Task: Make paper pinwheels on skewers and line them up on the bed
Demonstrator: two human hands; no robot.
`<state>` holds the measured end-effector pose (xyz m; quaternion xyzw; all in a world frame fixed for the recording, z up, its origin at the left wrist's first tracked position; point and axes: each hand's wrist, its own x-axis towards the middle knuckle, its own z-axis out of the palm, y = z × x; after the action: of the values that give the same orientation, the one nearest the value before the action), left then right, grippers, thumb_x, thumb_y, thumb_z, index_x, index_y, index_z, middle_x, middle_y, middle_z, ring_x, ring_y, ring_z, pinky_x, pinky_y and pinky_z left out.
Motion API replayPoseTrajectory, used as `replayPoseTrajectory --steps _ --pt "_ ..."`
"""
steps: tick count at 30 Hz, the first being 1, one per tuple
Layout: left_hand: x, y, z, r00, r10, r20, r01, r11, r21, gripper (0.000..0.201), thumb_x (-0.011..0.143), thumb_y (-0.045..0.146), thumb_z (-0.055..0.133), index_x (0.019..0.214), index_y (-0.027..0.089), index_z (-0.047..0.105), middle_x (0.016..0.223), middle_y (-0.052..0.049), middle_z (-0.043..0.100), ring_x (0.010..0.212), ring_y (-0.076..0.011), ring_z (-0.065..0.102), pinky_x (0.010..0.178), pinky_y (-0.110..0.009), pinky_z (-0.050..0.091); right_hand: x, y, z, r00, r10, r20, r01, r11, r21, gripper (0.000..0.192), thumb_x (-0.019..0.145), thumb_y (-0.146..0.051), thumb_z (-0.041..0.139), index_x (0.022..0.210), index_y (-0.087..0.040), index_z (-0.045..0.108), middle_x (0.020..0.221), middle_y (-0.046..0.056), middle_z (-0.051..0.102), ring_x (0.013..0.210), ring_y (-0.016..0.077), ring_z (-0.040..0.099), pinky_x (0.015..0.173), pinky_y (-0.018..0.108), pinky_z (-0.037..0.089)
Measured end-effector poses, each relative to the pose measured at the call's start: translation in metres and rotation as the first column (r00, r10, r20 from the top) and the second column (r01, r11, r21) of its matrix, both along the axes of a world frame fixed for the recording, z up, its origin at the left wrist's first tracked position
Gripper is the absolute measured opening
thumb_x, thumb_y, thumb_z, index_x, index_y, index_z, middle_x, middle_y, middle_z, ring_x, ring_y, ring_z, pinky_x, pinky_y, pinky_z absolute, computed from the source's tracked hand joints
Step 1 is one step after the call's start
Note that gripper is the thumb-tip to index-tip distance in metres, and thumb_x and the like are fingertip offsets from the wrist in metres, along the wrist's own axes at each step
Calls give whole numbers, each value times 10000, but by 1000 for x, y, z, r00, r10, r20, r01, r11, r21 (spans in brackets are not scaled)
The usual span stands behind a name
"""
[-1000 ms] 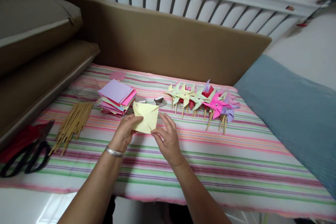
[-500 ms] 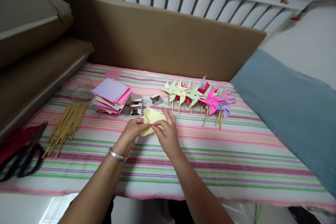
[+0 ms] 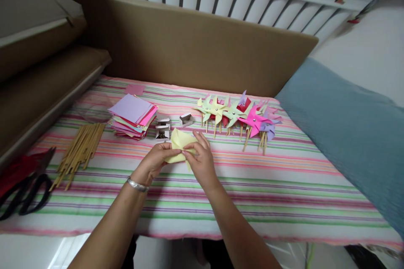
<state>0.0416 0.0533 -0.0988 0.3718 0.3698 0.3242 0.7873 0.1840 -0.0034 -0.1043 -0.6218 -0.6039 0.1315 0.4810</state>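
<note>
A striped cloth [image 3: 284,185] is covering the bench, and there is plenty lying on it. Over at the far left edge, black-handled scissors [image 3: 23,195] are resting beside something red. Next along, a bundle of wooden sticks [image 3: 78,151] is lying loose, pointing away from the person. Behind those, a stack of coloured paper squares [image 3: 132,115] is sitting with a lilac sheet on top, and a lone pink square [image 3: 134,89] is lying further back. Just right of the stack, small open boxes [image 3: 163,128] are standing close together, with another little box [image 3: 186,119] just beside them. On the right, a row of finished pinwheels [image 3: 236,113] in yellow, green, pink and lilac is lying with sticks pointing toward the person. A blue cushion [image 3: 344,134] is bordering the bench on the right, a brown padded board [image 3: 195,46] behind.

Now the middle: a pale yellow paper [image 3: 180,145] is being held just above the cloth, in front of the small boxes and clear of everything else. The left hand [image 3: 154,162] is pinching its left edge, fingers closed on the sheet. The right hand [image 3: 200,159] is gripping the right side, thumb and fingertips pressing a bent flap inward.
</note>
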Motion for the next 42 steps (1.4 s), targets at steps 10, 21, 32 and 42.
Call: replayPoseTrajectory --steps 10,21,32,42 --pt "6 0 -2 999 53 14 -52 999 -10 308 504 237 822 768 111 728 716 -82 723 598 -162 623 608 -258 453 1 -2 2 995 -41 -86 38 999 -27 71 782 -280 610 806 -229 654 1357 75 463 1317 258 308 1064 495 255" --pt "21 -12 -12 992 103 -74 -96 991 92 288 516 303 799 722 126 704 627 -24 681 536 -141 573 550 -244 414 -5 -1 9 1000 -13 22 12 999 32 88 731 -238 660 814 -258 678 1416 22 385 1359 272 222 1084 483 228" --pt "27 -17 -11 988 107 114 -105 994 -21 296 544 213 789 817 139 705 732 -36 710 643 -135 612 642 -236 447 -3 -2 8 991 -122 52 120 992 40 53 760 -202 592 714 -222 609 1397 42 411 1339 265 258 1073 476 235" --pt "26 -17 -6 966 99 239 -94 995 -30 283 587 172 766 861 139 706 810 -44 725 713 -134 627 718 -226 441 -2 1 1 987 -159 32 160 987 -23 54 731 -181 593 682 -204 604 1343 110 447 1303 279 312 1047 479 268"
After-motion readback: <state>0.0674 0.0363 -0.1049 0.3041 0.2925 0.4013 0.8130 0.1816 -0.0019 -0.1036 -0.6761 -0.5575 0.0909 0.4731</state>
